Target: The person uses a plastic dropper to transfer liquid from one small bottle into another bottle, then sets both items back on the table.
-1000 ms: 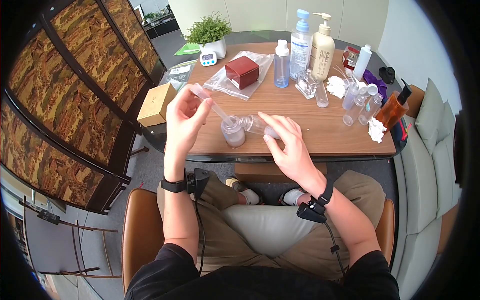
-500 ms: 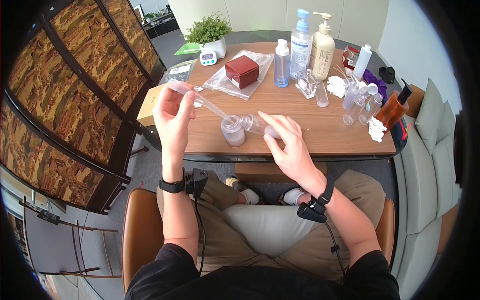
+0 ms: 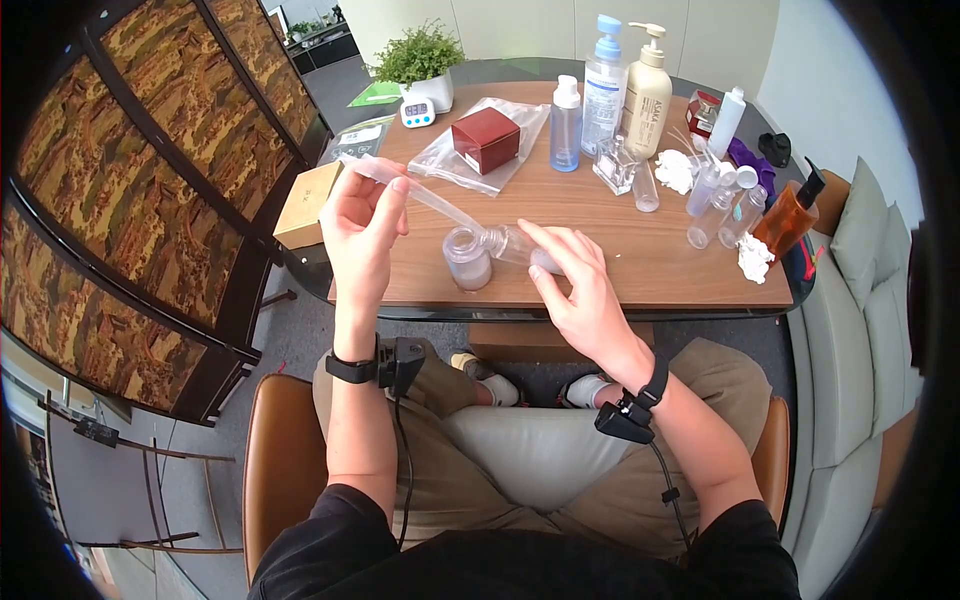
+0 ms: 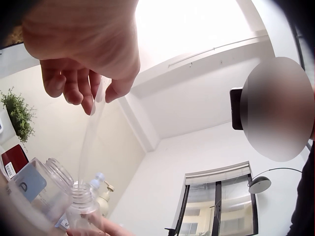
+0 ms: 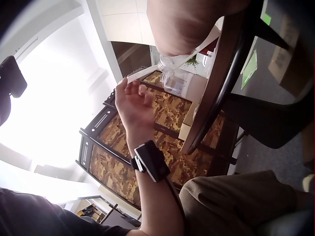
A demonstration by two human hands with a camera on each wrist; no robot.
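My left hand [image 3: 362, 240] pinches the upper end of a clear plastic dropper [image 3: 440, 205] between thumb and fingers. The dropper slants down to the mouth of a small clear bottle [image 3: 509, 244], lying tilted with its neck beside the rim of a wide clear jar [image 3: 469, 264]. Cloudy liquid shows in the jar, which stands upright near the table's front edge. Around the bottle's body curl the thumb and fingers of my right hand [image 3: 588, 305]. In the left wrist view the dropper [image 4: 90, 142] reaches the threaded neck of the bottle [image 4: 80, 196].
Behind are a dark red box [image 3: 485, 141] on a plastic bag, a potted plant [image 3: 417, 62], a timer [image 3: 417, 112] and tall pump bottles [image 3: 647, 95]. Small bottles, crumpled tissue [image 3: 754, 259] and an amber bottle [image 3: 786, 222] stand at right; a cardboard box [image 3: 308, 205] at left.
The dropper's lower end has shifted right, from the jar's mouth to the bottle's mouth. My left hand went left, then came partly back right. My right hand has stayed put.
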